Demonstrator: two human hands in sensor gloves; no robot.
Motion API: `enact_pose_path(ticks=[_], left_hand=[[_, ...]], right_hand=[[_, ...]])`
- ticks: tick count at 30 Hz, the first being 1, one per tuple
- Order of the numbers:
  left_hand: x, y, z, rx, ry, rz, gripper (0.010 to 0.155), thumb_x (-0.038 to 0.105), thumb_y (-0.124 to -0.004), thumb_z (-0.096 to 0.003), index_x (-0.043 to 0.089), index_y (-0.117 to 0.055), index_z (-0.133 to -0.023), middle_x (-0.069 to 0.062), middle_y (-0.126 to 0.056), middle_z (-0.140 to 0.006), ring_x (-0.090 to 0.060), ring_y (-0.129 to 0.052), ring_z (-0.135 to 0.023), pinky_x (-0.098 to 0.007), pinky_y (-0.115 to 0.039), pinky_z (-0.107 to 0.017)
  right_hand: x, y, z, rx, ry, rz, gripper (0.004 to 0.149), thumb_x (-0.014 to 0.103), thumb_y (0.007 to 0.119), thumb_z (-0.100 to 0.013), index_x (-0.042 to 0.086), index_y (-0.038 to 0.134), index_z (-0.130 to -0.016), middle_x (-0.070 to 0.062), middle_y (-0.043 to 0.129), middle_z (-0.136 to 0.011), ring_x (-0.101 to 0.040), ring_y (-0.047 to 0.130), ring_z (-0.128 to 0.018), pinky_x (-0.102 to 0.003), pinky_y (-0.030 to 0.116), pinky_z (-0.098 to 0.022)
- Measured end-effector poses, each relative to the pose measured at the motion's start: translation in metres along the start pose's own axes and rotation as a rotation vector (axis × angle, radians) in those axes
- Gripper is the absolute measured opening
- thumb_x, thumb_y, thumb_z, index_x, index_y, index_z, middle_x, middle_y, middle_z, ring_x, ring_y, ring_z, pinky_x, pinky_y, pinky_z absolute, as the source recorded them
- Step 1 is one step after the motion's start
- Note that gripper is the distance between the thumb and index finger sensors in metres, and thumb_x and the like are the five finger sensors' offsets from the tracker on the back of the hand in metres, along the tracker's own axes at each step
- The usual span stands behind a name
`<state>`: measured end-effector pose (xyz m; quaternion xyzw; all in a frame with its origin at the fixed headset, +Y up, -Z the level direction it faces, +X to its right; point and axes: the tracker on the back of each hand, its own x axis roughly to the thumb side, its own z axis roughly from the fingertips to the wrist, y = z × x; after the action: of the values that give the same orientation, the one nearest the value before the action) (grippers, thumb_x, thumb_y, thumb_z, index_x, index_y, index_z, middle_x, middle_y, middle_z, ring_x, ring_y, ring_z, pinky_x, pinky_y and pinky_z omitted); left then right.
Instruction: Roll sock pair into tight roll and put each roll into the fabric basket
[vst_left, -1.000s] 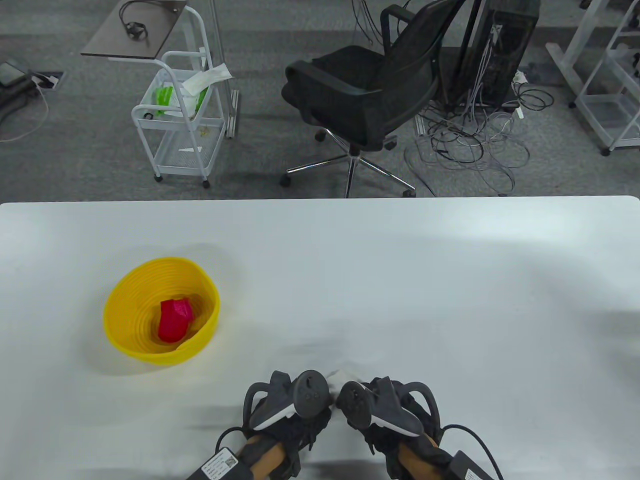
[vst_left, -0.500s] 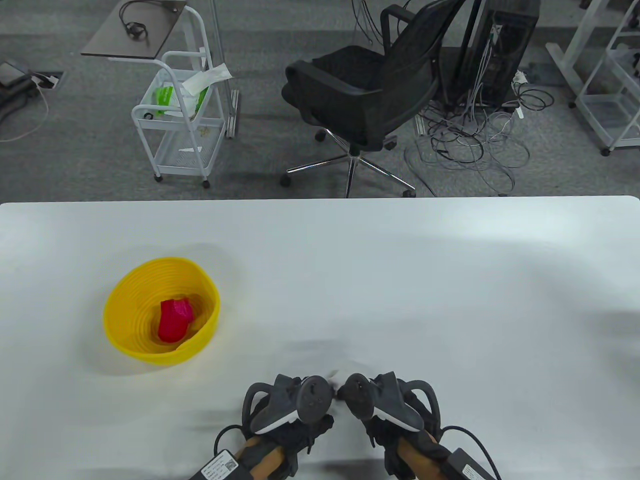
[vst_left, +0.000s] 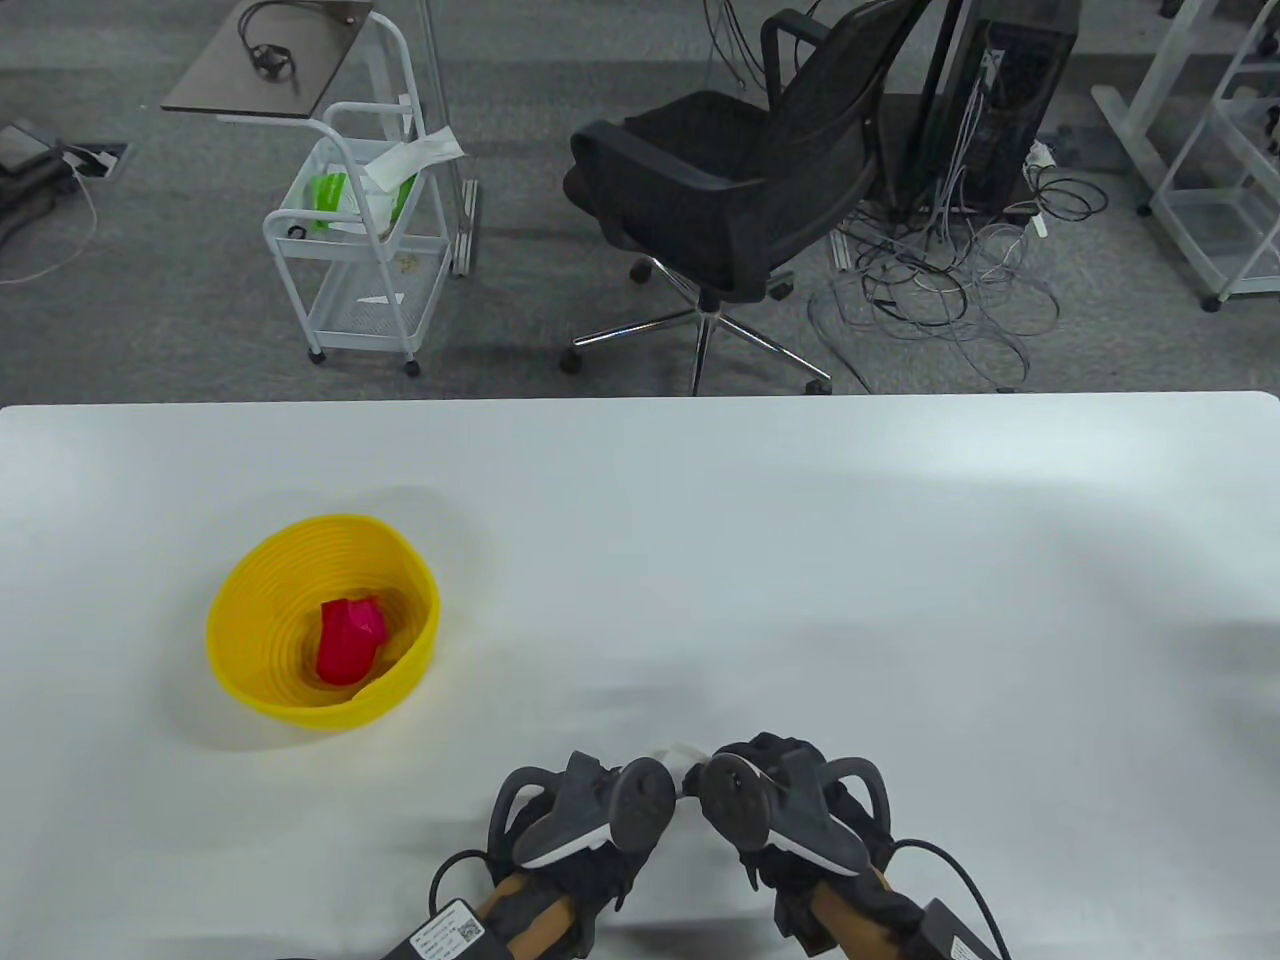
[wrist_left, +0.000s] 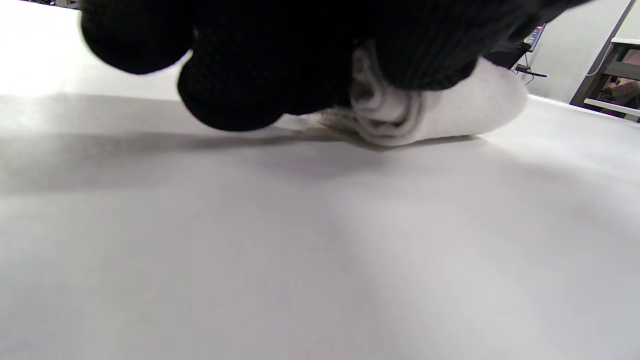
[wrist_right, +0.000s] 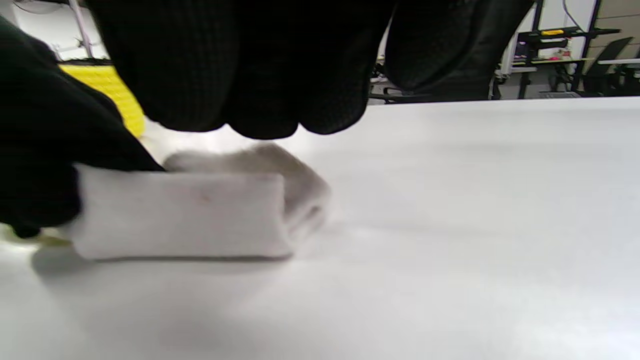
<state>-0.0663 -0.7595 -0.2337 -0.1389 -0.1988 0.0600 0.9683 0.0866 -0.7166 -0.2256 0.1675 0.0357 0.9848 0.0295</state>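
**Both hands on a white sock roll at the near edge**

Close to the table's (vst_left: 800, 520) 6 o'clock edge, left hand (vst_left: 585, 835) and right hand (vst_left: 790, 825) side by side, trackers nearly touching. Wide bare tabletop toward 12 and 3 o'clock; only the yellow basket (vst_left: 235, 600) at about 9 o'clock from the hands, well apart.

From above, just a sliver of white sock roll (vst_left: 688, 752) between the trackers. Left wrist view: sock roll (wrist_left: 450, 112) lying on the table, rolled end visible, left fingers (wrist_left: 235, 85) curled over it and gripping. Right wrist view: roll (wrist_right: 185, 215) flat on the surface, right fingers (wrist_right: 260, 75) bent over the top, thumb (wrist_right: 40, 165) pressed against its end, so held from both sides.

In the basket: one red sock roll (vst_left: 350, 640), resting on the bottom.
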Motion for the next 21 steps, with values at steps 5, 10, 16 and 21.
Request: enact_pose_path(ticks=[5, 10, 16, 21], left_hand=[[-0.002, -0.002, -0.001, -0.007, -0.014, 0.030, 0.051, 0.042, -0.075, -0.0393, 0.020, -0.087, -0.084, -0.006, -0.094, -0.069, -0.023, -0.097, -0.048, -0.048, -0.077, -0.045], [-0.008, 0.000, -0.001, -0.020, 0.002, 0.093, 0.053, 0.045, -0.076, -0.0384, 0.021, -0.088, -0.084, -0.006, -0.095, -0.069, -0.023, -0.099, -0.047, -0.047, -0.078, -0.044], [-0.015, 0.027, 0.012, 0.172, 0.047, 0.163, 0.050, 0.047, -0.080, -0.0369, 0.022, -0.095, -0.078, -0.006, -0.100, -0.065, -0.023, -0.102, -0.043, -0.047, -0.080, -0.041], [-0.014, 0.027, 0.014, 0.162, 0.018, 0.172, 0.052, 0.048, -0.084, -0.0353, 0.026, -0.093, -0.081, -0.005, -0.096, -0.073, -0.023, -0.100, -0.049, -0.047, -0.079, -0.045]], right_hand=[[0.009, 0.010, 0.001, 0.107, -0.030, 0.087, 0.044, 0.044, 0.088, -0.037, 0.041, 0.085, -0.081, 0.014, 0.090, -0.089, -0.015, 0.091, -0.083, -0.051, 0.072, -0.065], [0.003, 0.020, -0.005, 0.165, 0.023, 0.072, 0.049, 0.044, 0.089, -0.037, 0.043, 0.079, -0.085, 0.015, 0.085, -0.094, -0.017, 0.088, -0.087, -0.052, 0.070, -0.066], [-0.005, 0.030, -0.012, 0.163, 0.080, 0.059, 0.053, 0.045, 0.089, -0.036, 0.043, 0.076, -0.087, 0.015, 0.082, -0.096, -0.017, 0.086, -0.089, -0.052, 0.070, -0.067], [-0.003, 0.032, -0.013, 0.149, 0.094, 0.068, 0.051, 0.046, 0.087, -0.038, 0.042, 0.077, -0.087, 0.015, 0.083, -0.095, -0.015, 0.087, -0.087, -0.051, 0.071, -0.066]])
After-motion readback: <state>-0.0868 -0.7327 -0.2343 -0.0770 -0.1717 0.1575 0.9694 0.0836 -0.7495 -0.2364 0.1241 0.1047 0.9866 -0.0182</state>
